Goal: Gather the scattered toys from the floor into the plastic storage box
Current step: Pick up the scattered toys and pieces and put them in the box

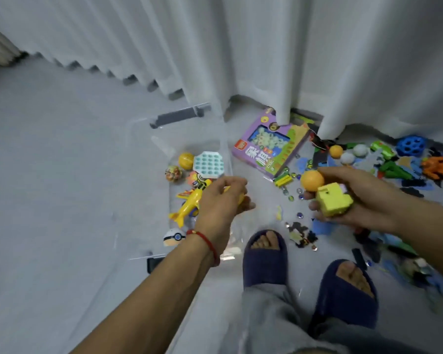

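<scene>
The clear plastic storage box (149,139) stands on the floor at centre left. Inside it lie a yellow toy plane (187,208), a teal pop-it pad (208,164), a yellow ball (186,160) and a white-and-blue ball (173,237). My left hand (224,198) hovers over the box's right side, fingers curled on a small yellow toy that is mostly hidden. My right hand (356,200) is to the right of the box, above the floor, holding an orange ball (312,180) and a yellow-green block toy (334,199).
A purple toy carton (269,149) lies against the white curtain (266,60). Scattered toys cover the floor at right: balls, green and orange figures (437,166), a blue holed ball (411,145), marbles and puzzle pieces. My feet in dark blue slippers (265,259) stand below.
</scene>
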Demonstrator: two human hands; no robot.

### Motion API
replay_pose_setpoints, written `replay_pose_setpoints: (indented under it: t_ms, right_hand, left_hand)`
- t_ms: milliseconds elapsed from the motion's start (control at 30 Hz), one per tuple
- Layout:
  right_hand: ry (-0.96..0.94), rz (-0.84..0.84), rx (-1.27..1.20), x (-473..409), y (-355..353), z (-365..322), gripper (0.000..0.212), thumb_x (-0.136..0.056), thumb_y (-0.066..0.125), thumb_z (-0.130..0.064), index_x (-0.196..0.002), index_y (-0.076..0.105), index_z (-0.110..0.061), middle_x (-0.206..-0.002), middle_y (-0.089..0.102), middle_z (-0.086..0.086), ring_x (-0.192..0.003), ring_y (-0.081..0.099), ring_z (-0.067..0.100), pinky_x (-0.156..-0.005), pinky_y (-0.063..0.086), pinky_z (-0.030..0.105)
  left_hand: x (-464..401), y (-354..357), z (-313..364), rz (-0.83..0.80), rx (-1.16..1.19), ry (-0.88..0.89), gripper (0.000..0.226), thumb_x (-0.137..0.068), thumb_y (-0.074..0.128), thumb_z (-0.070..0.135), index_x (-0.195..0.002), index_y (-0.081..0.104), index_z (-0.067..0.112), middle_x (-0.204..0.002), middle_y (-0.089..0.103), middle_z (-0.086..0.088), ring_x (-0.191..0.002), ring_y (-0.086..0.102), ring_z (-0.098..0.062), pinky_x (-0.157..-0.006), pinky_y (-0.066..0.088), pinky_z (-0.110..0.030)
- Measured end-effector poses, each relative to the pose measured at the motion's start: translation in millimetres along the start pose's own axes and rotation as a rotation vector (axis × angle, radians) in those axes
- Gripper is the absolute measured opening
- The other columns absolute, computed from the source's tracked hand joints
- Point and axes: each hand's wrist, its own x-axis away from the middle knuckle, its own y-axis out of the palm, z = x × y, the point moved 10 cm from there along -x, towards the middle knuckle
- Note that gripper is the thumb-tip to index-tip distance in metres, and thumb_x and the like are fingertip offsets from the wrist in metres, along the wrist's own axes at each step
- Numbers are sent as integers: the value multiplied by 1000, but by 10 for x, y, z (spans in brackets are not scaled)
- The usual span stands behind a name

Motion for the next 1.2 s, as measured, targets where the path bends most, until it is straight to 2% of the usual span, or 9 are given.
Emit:
replay_pose_setpoints:
  t_ms: [200,333,433,500,633,733,900,1033,1200]
  right_hand:
    - [33,-269,215,-118,1812,-393,31,-97,58,-32,-110,66,-5,-96,69,14,-83,66,25,-77,61,42]
    - [71,-316,188,-214,2541,-417,43,-98,56,-33,-127,48,-3,-126,55,20,-113,59,36,-94,52,54]
    - [43,-275,280,-240,2579,-414,37,-100,53,-29,-129,42,-8,-144,38,22,-127,52,42,-95,53,49]
    - [47,-216,369,-278,2256,-363,31,-101,53,-29,-121,48,-6,-133,46,18,-116,61,34,-82,59,43]
    - [-3,33,552,-329,1098,-336,34,-91,63,-32,-115,65,-7,-113,63,15,-101,67,30,-85,60,45]
    - [-66,218,413,-186,218,-287,29,-89,66,-27,-110,69,-7,-97,68,12,-83,67,24,-84,58,45]
    - [-94,525,68,192,-1098,157,21,-96,61,-24,-107,68,-8,-95,72,9,-87,70,24,-77,61,40]
    - [-22,803,-14,372,-2091,851,13,-95,55,-18,-84,59,-13,-75,60,9,-58,62,20,-59,53,35]
    - [105,1159,530,497,-3008,1336,26,-93,50,-14,-114,57,-1,-113,62,21,-106,60,38,-88,49,41]
  left_hand:
    - [78,-1298,271,221,169,-23,29,-98,50,0,-126,50,-8,-84,51,-6,-53,60,7,-49,46,-8]
    - [42,-1827,241,442,241,-131,25,-96,53,21,-117,52,8,-118,46,-11,-91,53,-23,-85,55,-34]
    - [36,-1903,256,517,218,-115,26,-95,49,25,-114,52,7,-103,47,-12,-92,51,-27,-87,54,-39]
    - [28,-1803,275,521,185,-52,21,-94,46,22,-108,53,8,-106,50,-13,-95,53,-28,-85,56,-41]
    - [42,-1287,294,439,37,82,24,-88,45,30,-104,59,20,-101,61,-6,-83,59,-20,-87,56,-46]
    - [42,-637,308,274,-92,158,35,-78,47,38,-109,59,28,-100,66,6,-89,65,-16,-88,55,-49]
    - [51,722,202,-54,-236,250,21,-90,55,24,-110,62,22,-103,62,10,-97,62,-13,-89,56,-43]
    - [-26,1792,-173,-384,-432,262,24,-90,58,26,-114,61,27,-111,62,7,-99,62,-13,-90,55,-41]
    - [-278,2477,-835,-586,-738,279,23,-90,62,37,-113,59,34,-120,60,4,-104,61,-18,-90,51,-40]
